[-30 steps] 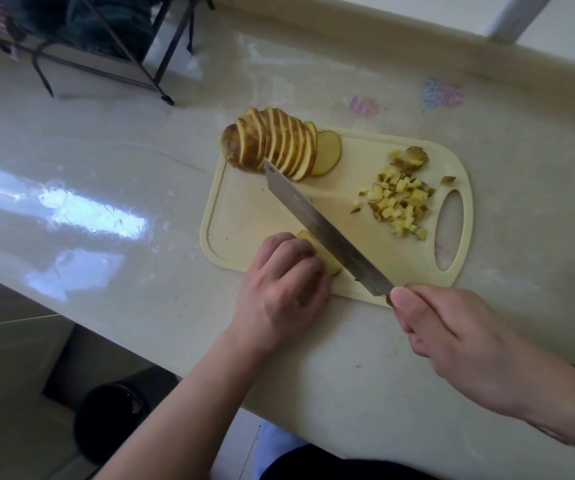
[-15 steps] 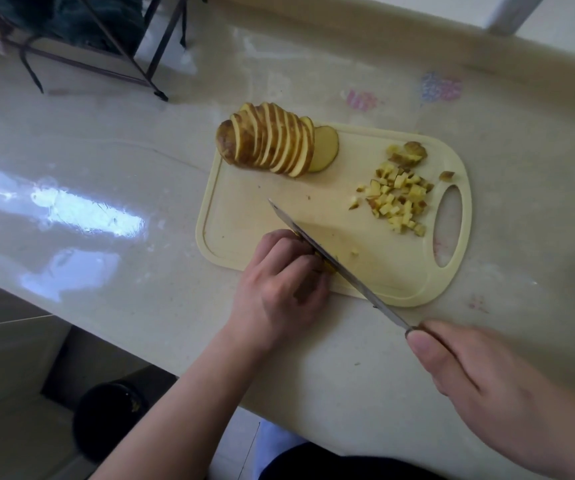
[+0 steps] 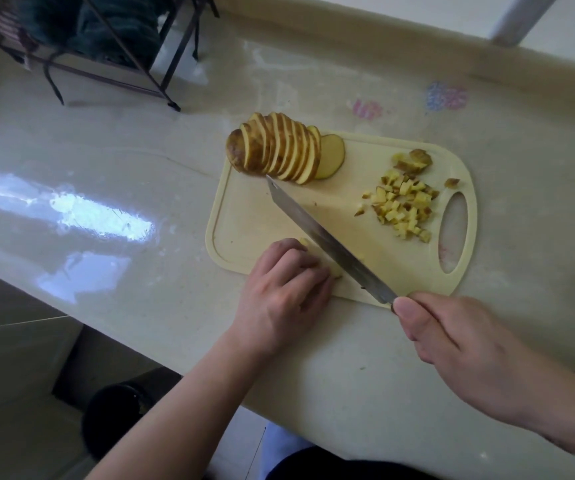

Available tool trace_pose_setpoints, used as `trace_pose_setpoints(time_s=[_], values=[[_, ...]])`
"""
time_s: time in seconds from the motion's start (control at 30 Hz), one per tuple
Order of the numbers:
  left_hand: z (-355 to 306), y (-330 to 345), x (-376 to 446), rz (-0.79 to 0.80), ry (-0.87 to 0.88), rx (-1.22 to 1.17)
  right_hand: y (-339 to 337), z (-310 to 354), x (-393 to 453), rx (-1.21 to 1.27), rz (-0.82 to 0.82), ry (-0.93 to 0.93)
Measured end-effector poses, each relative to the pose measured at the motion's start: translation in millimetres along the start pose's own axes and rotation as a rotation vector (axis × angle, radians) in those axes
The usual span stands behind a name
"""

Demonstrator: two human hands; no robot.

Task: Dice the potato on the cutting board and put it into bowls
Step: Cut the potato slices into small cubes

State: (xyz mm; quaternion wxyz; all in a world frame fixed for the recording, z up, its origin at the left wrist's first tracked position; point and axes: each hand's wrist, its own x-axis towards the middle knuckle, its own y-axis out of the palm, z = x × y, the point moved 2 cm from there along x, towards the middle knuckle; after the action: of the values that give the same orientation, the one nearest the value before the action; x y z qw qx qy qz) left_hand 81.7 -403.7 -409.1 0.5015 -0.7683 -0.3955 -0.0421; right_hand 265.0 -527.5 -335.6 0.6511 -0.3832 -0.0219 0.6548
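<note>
A pale yellow cutting board (image 3: 244, 216) lies on the counter. A sliced potato (image 3: 275, 148) stands fanned at the board's far left corner, with one slice lying flat beside it. A pile of diced potato (image 3: 402, 206) sits near the board's handle hole. My left hand (image 3: 284, 289) holds down a potato slice (image 3: 313, 252) at the board's near edge, its fingers curled over it. My right hand (image 3: 462, 344) grips the handle of a knife (image 3: 327, 242), whose blade runs diagonally over the board, right beside my left fingers.
A black wire rack (image 3: 113, 46) with dark cloth stands at the counter's far left. The counter (image 3: 106, 174) is glossy, with a raised back edge. A dark round bin (image 3: 116, 417) sits on the floor below the counter's near edge. No bowl is in view.
The knife was drawn back toward me through the slice half a second ago; now it has moved forward again and its blade lies higher over the board. My left hand has stayed on the slice.
</note>
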Motion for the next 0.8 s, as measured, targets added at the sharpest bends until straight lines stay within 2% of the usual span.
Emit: trace_pose_setpoints(time_s=[0.53, 0.8], values=[[0.6, -2.4, -1.4, 0.034, -0.001, -0.041, 4.3, -3.7, -23.1, -0.049, 0.028, 0.023], [0.7, -1.9, -0.6, 0.007, -0.014, -0.05, 10.1, 14.6, 22.8, -0.041, 0.01, -0.08]])
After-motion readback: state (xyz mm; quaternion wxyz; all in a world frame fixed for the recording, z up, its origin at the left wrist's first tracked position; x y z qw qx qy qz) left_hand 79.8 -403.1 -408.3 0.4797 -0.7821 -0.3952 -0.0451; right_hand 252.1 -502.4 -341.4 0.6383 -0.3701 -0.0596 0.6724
